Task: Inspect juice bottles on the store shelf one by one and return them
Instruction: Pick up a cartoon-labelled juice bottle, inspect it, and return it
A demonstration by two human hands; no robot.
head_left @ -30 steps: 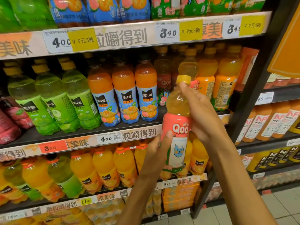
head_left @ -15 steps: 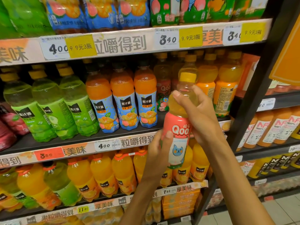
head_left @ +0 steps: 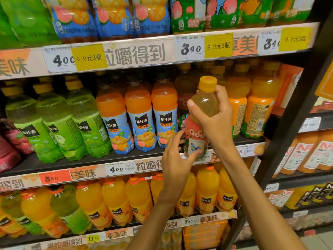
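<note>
Qoo juice bottle point(head_left: 196, 134) (pink label, yellow cap) upright before our middle shelf point(head_left: 126, 157), our right hand point(head_left: 214, 120) wrapped round its shoulder, our left hand point(head_left: 177, 163) gripping its base.

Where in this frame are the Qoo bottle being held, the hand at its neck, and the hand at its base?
Qoo bottle point(head_left: 195, 135), head view, on its pink label.
Right hand point(head_left: 217, 121), head view, on the back of the hand.
Left hand point(head_left: 177, 162), head view, on the back of the hand.
</note>
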